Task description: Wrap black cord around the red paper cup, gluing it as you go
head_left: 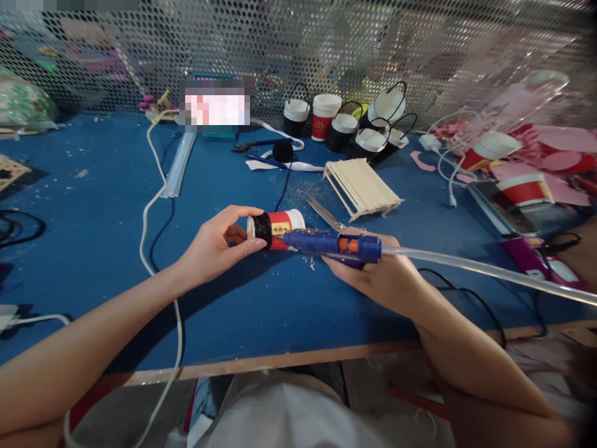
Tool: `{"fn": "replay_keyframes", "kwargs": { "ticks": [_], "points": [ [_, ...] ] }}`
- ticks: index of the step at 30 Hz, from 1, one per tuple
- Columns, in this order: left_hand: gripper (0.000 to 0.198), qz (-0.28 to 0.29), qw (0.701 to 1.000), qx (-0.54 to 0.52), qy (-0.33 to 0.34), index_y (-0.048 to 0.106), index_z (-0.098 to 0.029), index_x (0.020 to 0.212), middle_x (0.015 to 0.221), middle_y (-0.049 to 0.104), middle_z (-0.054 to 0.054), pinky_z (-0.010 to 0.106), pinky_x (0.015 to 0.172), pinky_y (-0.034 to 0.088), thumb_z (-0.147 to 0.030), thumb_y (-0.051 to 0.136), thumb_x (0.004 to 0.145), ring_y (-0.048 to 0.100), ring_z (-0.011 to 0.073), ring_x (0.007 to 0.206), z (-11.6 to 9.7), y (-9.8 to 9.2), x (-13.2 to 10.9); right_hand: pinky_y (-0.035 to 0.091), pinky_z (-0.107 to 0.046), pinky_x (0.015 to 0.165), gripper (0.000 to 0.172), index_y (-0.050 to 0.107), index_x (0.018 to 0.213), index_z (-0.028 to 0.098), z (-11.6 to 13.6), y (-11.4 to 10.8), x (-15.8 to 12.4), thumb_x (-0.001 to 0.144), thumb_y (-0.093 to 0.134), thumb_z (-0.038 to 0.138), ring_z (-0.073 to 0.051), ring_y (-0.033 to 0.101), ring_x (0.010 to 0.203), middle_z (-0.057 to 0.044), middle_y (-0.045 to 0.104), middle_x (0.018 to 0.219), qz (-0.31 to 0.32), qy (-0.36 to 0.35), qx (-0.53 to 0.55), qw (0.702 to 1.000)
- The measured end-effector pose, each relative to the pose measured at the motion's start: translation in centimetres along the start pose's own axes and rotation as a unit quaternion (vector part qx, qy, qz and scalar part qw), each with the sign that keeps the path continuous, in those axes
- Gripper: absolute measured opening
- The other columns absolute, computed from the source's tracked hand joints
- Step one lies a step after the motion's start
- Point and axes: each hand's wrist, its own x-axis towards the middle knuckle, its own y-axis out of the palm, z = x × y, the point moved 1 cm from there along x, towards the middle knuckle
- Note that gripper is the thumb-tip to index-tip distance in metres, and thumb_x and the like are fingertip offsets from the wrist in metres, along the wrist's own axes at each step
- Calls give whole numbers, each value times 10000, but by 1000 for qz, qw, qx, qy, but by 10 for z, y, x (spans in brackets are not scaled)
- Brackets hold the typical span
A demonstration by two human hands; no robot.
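Observation:
My left hand grips a paper cup by its base, thumb in front and fingers behind. The cup lies on its side, red with a white rim facing right, and black cord is wound around its base end. In my right hand is a blue hot glue gun with a long clear glue stick out of its back. The gun's nozzle points left, at or close to the cup beside the wound cord. From the cord a strand runs back to a black ball of cord.
Scissors lie behind the glue gun, near a bundle of wooden sticks. Several cups with black handles stand by the mesh wall. Glue sticks and a white cable lie left; a phone lies right.

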Motion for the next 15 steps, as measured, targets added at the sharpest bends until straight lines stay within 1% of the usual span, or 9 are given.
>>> {"fn": "replay_keyframes", "kwargs": {
  "ticks": [4,8,10,13,15],
  "points": [
    [416,0,999,10,31,510,-193,1143,1119,536,70,263,683,550,-314,644,768,599,106,728,1,0,-1,483,-300,589,154,640,807,200,2,0,0,807,505,275,-169,597,632,-47,651,703,-11,7,-33,999],
    [413,4,998,23,62,513,-204,1153,1145,519,79,290,727,559,-295,646,773,595,120,770,2,1,-2,495,-323,631,212,671,822,215,4,-1,0,823,486,320,-194,622,701,-67,672,737,-26,11,-80,996],
    [411,4,997,29,75,516,-204,1154,1155,514,88,290,721,560,-284,648,773,596,129,789,1,1,-2,490,-313,626,225,684,835,227,3,-1,-1,838,470,298,-198,630,743,-72,679,746,-16,-15,-126,992],
    [412,5,994,39,98,522,-201,1153,1169,509,96,286,723,557,-260,656,768,593,152,851,1,1,-3,471,-333,608,244,700,872,238,0,-1,-2,841,458,238,-247,635,826,-91,685,755,-1,-85,-217,972],
    [416,8,993,43,106,525,-201,1153,1173,509,98,288,731,556,-254,660,763,590,163,880,0,2,-3,462,-344,609,258,702,895,244,-4,0,-3,834,454,208,-267,632,864,-94,686,763,10,-102,-234,967]
  ]
}}
